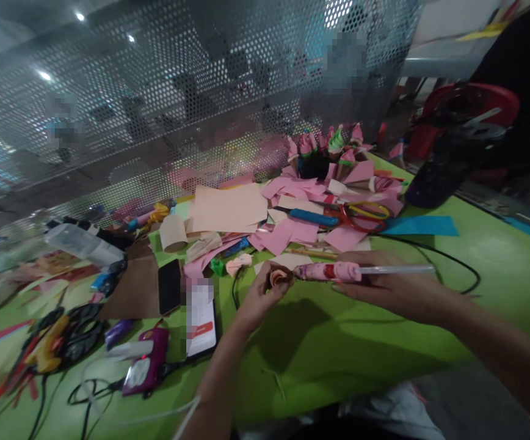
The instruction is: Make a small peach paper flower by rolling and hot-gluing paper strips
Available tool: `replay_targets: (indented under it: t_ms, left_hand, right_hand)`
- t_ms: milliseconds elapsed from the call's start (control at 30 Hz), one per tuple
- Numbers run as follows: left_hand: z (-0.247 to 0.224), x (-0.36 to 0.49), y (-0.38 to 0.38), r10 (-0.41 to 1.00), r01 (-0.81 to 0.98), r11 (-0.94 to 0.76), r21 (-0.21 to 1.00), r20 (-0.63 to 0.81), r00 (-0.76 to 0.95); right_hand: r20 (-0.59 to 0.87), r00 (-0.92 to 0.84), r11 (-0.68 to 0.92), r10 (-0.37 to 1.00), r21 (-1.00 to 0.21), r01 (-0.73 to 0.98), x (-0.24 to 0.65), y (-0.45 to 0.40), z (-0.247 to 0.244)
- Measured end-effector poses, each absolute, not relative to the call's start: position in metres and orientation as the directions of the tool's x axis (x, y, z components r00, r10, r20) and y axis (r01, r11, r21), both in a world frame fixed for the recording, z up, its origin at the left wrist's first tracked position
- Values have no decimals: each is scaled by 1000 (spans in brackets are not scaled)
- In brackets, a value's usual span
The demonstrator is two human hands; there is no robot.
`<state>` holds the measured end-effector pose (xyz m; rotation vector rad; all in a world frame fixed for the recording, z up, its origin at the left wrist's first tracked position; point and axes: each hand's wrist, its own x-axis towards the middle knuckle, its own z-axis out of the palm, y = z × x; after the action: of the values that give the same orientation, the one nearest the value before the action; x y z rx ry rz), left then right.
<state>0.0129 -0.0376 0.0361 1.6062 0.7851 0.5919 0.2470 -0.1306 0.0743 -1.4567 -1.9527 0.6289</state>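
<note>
My left hand (261,294) is closed around a small rolled brown paper piece (278,278), whose opening faces up. In my right hand (388,287) is a pink glue gun (331,271), with a clear glue stick (397,269) poking out of its rear end. The gun's nozzle end points left and is close to the paper roll's rim; whether they touch I cannot tell. A black cord (469,281) curves over the green table (338,366) behind my right hand. Some of my right fingers are hidden behind the gun.
Beyond my hands lie pink paper scraps (278,235), a beige sheet (228,208), a blue cutter (313,217) and scissors (366,214). Phones (170,286), a purple corded device (148,360) and black-handled scissors (82,330) are at left. A perforated metal screen (155,110) stands behind.
</note>
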Motion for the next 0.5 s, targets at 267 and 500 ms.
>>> replay_targets:
  t_ms: [267,500]
  left_hand:
    - [36,13,-37,765,166,-63,984,-59,642]
    - [34,12,-35,754,141,-83,987,-30,656]
  right_hand:
    - [197,-163,255,967,-698,669,243,-130,78]
    - [187,-194,269,963,-694,668,245,-134,79]
